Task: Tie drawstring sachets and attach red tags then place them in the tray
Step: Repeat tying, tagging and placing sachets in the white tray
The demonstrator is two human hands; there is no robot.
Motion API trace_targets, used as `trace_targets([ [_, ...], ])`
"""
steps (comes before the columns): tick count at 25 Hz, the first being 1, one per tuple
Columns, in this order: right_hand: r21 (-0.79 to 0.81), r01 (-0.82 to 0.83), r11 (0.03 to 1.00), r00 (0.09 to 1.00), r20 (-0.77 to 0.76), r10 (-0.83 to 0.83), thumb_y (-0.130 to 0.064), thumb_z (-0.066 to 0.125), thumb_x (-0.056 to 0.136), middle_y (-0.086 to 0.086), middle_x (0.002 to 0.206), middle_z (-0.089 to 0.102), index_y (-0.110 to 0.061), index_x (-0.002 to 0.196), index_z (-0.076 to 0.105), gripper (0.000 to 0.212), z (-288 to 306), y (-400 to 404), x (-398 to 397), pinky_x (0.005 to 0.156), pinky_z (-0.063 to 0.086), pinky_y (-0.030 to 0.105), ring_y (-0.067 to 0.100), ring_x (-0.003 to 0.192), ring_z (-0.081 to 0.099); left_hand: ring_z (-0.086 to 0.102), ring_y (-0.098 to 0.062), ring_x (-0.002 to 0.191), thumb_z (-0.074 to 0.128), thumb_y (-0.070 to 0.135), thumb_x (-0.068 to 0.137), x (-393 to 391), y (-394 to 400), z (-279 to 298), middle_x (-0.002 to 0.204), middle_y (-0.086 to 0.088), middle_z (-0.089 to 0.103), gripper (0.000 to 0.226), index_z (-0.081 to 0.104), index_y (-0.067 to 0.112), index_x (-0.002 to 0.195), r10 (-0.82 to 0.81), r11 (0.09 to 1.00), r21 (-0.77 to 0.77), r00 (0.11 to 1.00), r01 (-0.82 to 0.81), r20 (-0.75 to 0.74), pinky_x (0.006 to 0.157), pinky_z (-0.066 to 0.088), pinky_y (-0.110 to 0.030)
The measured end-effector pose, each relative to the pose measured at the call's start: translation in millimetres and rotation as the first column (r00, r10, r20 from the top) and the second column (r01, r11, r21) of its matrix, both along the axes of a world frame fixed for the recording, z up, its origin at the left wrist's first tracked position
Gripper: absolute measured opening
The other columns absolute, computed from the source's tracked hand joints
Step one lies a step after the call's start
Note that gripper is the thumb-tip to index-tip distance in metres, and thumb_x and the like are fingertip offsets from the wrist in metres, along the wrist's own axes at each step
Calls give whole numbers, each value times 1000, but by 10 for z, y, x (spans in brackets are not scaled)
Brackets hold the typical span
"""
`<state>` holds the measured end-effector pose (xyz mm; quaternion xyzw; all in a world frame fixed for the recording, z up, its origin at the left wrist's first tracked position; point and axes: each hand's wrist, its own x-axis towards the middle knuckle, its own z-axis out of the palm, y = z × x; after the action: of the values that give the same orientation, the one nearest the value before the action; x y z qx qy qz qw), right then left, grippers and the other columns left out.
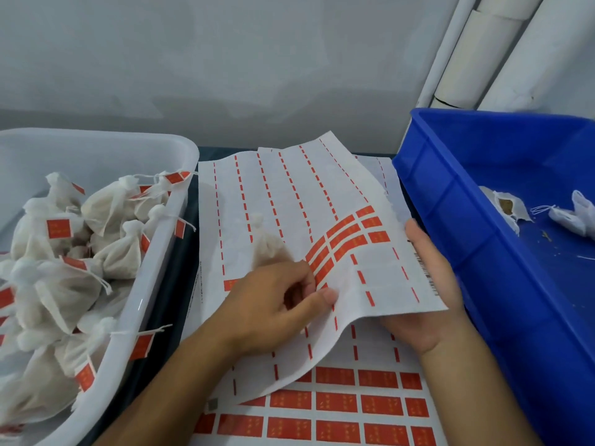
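Observation:
A mostly used sticker sheet is lifted at its right side, with a few red tags left on it. My left hand pinches a red tag at the sheet's middle, thumb and fingers curled. My right hand holds the sheet's right edge from beneath, thumb on top. A sachet's outline shows through the sheet. A fuller sheet of red tags lies beneath. The white tray at left holds several tied, tagged sachets.
A blue bin at right holds untied sachets and loose strings. White pipes run up the back right wall. A dark table surface shows between the tray and the sheets.

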<state>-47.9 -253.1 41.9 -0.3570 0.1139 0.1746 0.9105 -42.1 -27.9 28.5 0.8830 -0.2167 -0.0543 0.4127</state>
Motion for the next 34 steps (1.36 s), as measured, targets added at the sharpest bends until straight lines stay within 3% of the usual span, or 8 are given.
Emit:
trace_targets([
  [2, 5, -14, 1000, 998, 68, 14, -44, 80, 77, 19, 126, 71, -15, 133, 67, 65, -54, 95, -36, 87, 60, 54, 41, 107, 72, 66, 0, 86, 40, 85, 82, 9, 13, 5, 94, 30, 66, 52, 55, 35, 82, -8, 999, -40, 1000, 8, 2, 66, 50, -18],
  [4, -53, -1, 999, 994, 112, 7, -41, 89, 68, 22, 129, 69, -14, 136, 61, 78, -91, 165, -71, 93, 56, 63, 46, 115, 68, 67, -1, 83, 44, 80, 84, 12, 17, 22, 92, 27, 67, 48, 55, 33, 82, 4, 999, -35, 1000, -2, 31, 64, 54, -21],
  [7, -206, -36, 978, 997, 60, 49, -38, 72, 79, 14, 116, 76, -17, 128, 61, 55, -120, 249, -98, 76, 65, 50, 38, 102, 75, 65, 0, 82, 47, 77, 85, -5, 4, 27, 90, 25, 66, 45, 52, 32, 80, 14, 999, 36, 991, -18, 130, 62, 57, -23],
  [11, -299, -3, 954, 1000, -16, -2, -25, 50, 99, 9, 99, 80, -24, 114, 66, 22, -163, 257, -123, 60, 65, 39, 29, 82, 79, 61, -2, 74, 39, 79, 85, -18, 2, 21, 83, 26, 60, 44, 47, 36, 78, -18, 981, 190, 973, -26, 231, 63, 48, -12],
  [18, -347, 5, 938, 999, -39, -20, -21, 44, 108, 7, 84, 80, -23, 110, 65, 22, -132, 258, -114, 51, 60, 31, 23, 65, 77, 58, -1, 71, 33, 73, 90, -7, -34, 7, 93, 25, 61, 37, 50, 41, 89, -38, 965, 260, 955, -41, 293, 69, 47, -9],
  [26, -399, -11, 917, 999, 40, 29, -28, 42, 109, 5, 102, 80, -23, 122, 64, 27, -78, 303, -74, 60, 62, 30, 23, 87, 79, 59, 0, 69, 34, 78, 86, -26, -28, 38, 84, 26, 61, 47, 51, 35, 79, -21, 967, 252, 966, -47, 259, 64, 46, -9],
  [30, -393, 12, 919, 1000, 6, -11, -26, 47, 106, 8, 89, 79, -20, 117, 65, 22, -127, 286, -85, 58, 60, 32, 23, 72, 78, 60, -1, 70, 40, 73, 87, -14, -52, -1, 84, 25, 61, 39, 50, 37, 78, -7, 967, 251, 975, -50, 221, 67, 51, -11],
  [34, -386, 16, 922, 1000, -3, -18, -24, 46, 108, 4, 76, 75, -19, 109, 64, 19, -138, 309, -86, 56, 58, 29, 17, 62, 74, 64, -2, 78, 43, 66, 89, -22, -71, -57, 90, 24, 64, 33, 52, 36, 77, 31, 989, 143, 992, -48, 120, 74, 56, -17],
])
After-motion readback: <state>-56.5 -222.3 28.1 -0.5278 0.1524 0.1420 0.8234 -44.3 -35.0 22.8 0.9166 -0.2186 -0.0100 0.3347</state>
